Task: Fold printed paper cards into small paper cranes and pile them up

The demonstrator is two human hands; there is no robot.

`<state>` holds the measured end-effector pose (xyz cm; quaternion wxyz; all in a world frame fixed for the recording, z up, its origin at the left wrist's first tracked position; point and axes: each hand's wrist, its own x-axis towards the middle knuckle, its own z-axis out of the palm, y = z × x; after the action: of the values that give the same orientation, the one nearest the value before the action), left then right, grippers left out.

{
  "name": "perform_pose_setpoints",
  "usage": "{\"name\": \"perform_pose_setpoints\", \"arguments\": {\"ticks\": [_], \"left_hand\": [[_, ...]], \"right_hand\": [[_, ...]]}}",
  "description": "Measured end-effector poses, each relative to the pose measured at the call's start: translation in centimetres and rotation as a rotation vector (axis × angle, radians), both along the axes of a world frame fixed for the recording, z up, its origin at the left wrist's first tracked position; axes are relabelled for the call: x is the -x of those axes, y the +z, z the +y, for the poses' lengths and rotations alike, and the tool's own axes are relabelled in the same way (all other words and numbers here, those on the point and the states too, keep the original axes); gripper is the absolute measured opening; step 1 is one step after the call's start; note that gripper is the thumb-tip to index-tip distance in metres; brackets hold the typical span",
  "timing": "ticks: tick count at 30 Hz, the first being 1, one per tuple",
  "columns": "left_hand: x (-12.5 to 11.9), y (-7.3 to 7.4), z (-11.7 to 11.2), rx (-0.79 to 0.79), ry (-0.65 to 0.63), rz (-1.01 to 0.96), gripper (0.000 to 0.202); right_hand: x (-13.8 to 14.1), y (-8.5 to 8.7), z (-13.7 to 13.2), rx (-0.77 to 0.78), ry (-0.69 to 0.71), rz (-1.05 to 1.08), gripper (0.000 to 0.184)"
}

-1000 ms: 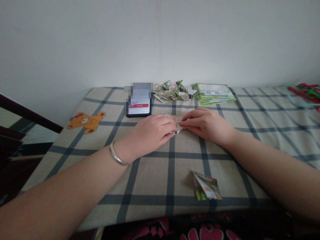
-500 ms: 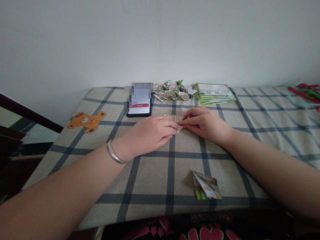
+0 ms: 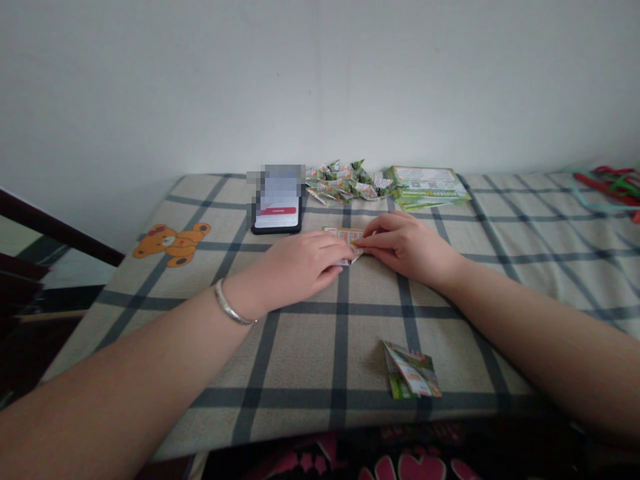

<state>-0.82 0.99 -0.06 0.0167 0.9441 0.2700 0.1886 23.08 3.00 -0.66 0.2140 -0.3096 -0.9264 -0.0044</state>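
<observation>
Between my hands a small printed paper (image 3: pixel 345 235) lies on the checked tablecloth, partly covered by my fingers. My left hand (image 3: pixel 313 263) comes in from the left, its fingers bent together over the paper's near edge. From the right, my right hand (image 3: pixel 405 245) pinches the paper's right side between thumb and fingers. Closer to the table's front edge rests a folded paper piece (image 3: pixel 413 371), green, white and orange, which neither hand touches. Behind my hands lies a heap of folded paper pieces (image 3: pixel 345 183) in the same print.
A phone (image 3: pixel 278 212) with a lit screen lies left of the heap. To its right is a stack of flat printed leaflets (image 3: pixel 427 183). Red and green items (image 3: pixel 613 187) lie at the far right. A bear picture (image 3: pixel 173 245) is on the cloth at left. A wall stands behind.
My left fingers have shifted slightly on the paper, and its near edge looks more bent. The right hand keeps its pinch. Everything else stays in place, apart from a slight view shift.
</observation>
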Motion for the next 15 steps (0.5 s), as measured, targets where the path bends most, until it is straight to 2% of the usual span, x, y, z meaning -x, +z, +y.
{"name": "perform_pose_setpoints", "arguments": {"ticks": [6, 15], "left_hand": [[0.26, 0.14, 0.11, 0.032, -0.051, 0.022, 0.024], [-0.14, 0.49, -0.40, -0.051, -0.013, 0.115, 0.025]], "right_hand": [[-0.04, -0.16, 0.14, 0.002, 0.013, 0.005, 0.024], [0.00, -0.26, 0.08, -0.019, 0.008, 0.025, 0.023]]}}
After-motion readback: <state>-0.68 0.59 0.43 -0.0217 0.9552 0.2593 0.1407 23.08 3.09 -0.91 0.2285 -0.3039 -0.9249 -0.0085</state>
